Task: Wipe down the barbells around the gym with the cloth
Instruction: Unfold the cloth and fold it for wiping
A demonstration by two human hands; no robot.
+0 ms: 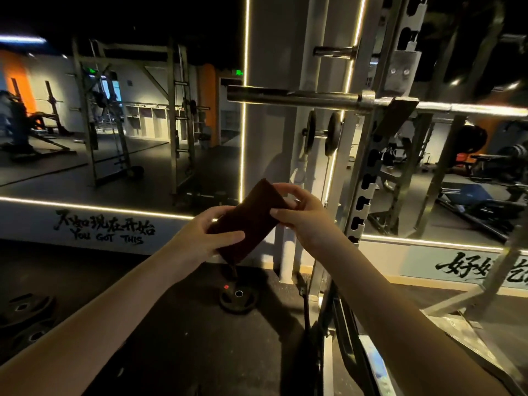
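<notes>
Both my hands grip folded cloth (248, 221) at chest height: left hand (205, 235) pinches lower end, right hand (300, 215) upper end. Barbell (291, 96) racked above, untouched. Risk: loose pinch while refolding, cloth drops near weight plate (239, 298).

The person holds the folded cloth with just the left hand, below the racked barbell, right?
No, both hands hold the cloth: the head view shows the left hand at its lower end, the right hand at its upper end, below the racked barbell.
</notes>
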